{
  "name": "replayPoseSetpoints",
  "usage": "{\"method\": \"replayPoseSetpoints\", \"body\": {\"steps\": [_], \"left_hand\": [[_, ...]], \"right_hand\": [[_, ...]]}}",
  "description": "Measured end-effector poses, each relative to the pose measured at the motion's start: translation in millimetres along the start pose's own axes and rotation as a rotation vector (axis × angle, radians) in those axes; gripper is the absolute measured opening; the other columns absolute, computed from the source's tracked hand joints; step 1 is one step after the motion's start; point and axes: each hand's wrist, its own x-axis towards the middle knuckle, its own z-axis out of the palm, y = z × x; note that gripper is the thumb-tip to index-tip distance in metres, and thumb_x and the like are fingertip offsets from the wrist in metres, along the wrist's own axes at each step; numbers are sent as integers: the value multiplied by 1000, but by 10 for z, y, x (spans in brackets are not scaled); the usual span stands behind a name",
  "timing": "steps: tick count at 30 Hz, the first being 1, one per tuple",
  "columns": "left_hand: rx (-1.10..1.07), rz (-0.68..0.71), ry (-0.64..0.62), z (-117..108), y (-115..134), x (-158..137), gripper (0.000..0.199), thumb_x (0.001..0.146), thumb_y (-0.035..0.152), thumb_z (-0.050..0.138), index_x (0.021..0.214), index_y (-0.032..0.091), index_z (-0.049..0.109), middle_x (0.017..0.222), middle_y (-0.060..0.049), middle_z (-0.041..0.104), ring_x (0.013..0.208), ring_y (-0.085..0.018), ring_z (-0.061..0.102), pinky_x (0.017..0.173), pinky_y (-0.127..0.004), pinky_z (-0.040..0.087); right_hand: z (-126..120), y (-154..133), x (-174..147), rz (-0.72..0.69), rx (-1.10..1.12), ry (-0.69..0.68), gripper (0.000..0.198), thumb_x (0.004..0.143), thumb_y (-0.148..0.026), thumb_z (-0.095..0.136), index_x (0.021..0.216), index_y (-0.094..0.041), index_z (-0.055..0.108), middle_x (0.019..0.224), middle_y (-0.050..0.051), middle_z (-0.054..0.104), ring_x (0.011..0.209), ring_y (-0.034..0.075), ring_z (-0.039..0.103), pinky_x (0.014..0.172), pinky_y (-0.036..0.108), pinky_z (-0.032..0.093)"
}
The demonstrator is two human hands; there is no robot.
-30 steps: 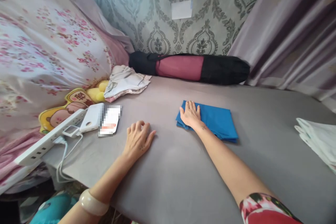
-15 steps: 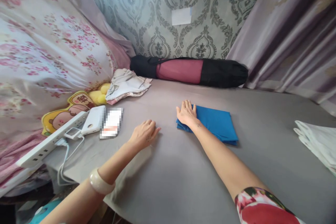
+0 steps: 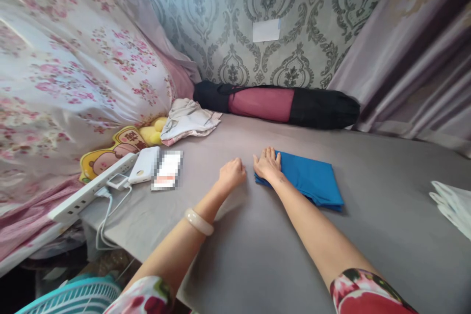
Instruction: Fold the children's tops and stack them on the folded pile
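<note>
Power strip (image 3: pixel 88 194), white plastic, lines the left edge of the grey fabric-covered surface (image 3: pixel 250 245), presumably for reach. Our left hand (image 3: pixel 232 174) is curled, underside hidden; we cannot tell what it pinches, if anything. Our right hand (image 3: pixel 268 164), spread, lies on the left end of the folded blue cloth (image 3: pixel 312 179), inward of the edges, probably steadying it. White folded fabric (image 3: pixel 451 206): cut off at right.

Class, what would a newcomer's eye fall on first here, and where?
Probably the bright blue folded cloth on the grey sheet, with the right hand resting on its left end. Then the long black and pink bag, lying in front of the patterned wall.
</note>
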Motion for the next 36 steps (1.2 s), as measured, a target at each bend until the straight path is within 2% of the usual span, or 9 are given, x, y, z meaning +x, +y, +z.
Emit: {"method": "replayPoseSetpoints", "body": {"steps": [3, 6, 12, 16, 22, 26, 30, 33, 36], "left_hand": [[-57, -69, 41, 75, 87, 56, 29, 95, 26, 35, 103, 18, 62, 110, -12, 70, 103, -24, 66, 80, -32, 49], [-82, -117, 108, 149, 123, 66, 30, 95, 25, 34, 102, 17, 62, 108, -13, 70, 101, -25, 66, 78, -33, 49], [-95, -99, 225, 265, 90, 34, 25, 94, 23, 37, 95, 17, 62, 101, -12, 70, 96, -24, 66, 79, -32, 47], [-94, -10, 317, 363, 44, 38, 22, 94, 22, 39, 94, 17, 60, 95, -12, 69, 92, -24, 64, 80, -33, 47], [-181, 282, 450, 444, 85, 41, 26, 96, 19, 35, 106, 16, 58, 101, -12, 66, 98, -23, 60, 90, -36, 47], [-171, 489, 391, 453, 206, -37, 35, 99, 26, 34, 128, 17, 52, 129, -12, 60, 121, -23, 53, 102, -40, 42], [-59, 676, 242, 478, 305, -119, 45, 101, 38, 33, 140, 21, 45, 150, -8, 45, 144, -26, 31, 116, -48, 26], [8, 725, 149, 484, 332, -142, 46, 101, 41, 30, 142, 26, 46, 153, -7, 40, 146, -27, 27, 118, -53, 20], [21, 723, 112, 470, 332, -146, 46, 102, 41, 27, 141, 29, 48, 153, -7, 40, 145, -26, 29, 118, -54, 20]], "right_hand": [[-24, 18, -54, -44, 18, -4, 66, 100, -39, 19, 150, 3, 27, 160, 18, 19, 149, 28, 10, 119, 48, 6], [10, 17, -146, -111, 12, 60, 65, 100, -39, 20, 149, 3, 31, 159, 19, 22, 148, 29, 11, 119, 48, 5], [188, -1, -255, -117, 39, 126, 62, 99, -35, 24, 148, 1, 35, 158, 17, 26, 148, 27, 15, 119, 45, 4], [226, 10, -258, -123, 75, 152, 61, 97, -32, 27, 147, 2, 37, 157, 17, 28, 148, 27, 16, 119, 45, 4], [81, 131, -235, -149, 219, 84, 59, 99, -32, 18, 149, -5, 34, 159, 13, 26, 148, 24, 17, 119, 43, 12], [-43, 392, -224, -83, 196, 147, 60, 100, -33, 15, 151, -5, 29, 160, 12, 23, 149, 23, 15, 120, 42, 12], [-87, 700, -218, 17, 76, 154, 61, 100, -35, 15, 152, -5, 27, 161, 13, 20, 149, 24, 11, 120, 46, 9], [-61, 841, -223, 45, 36, 128, 62, 101, -37, 14, 152, -5, 26, 161, 13, 19, 149, 25, 11, 119, 48, 8], [-9, 886, -240, 53, 22, 87, 63, 101, -39, 14, 152, -5, 26, 161, 13, 21, 149, 26, 12, 119, 49, 6]]}}
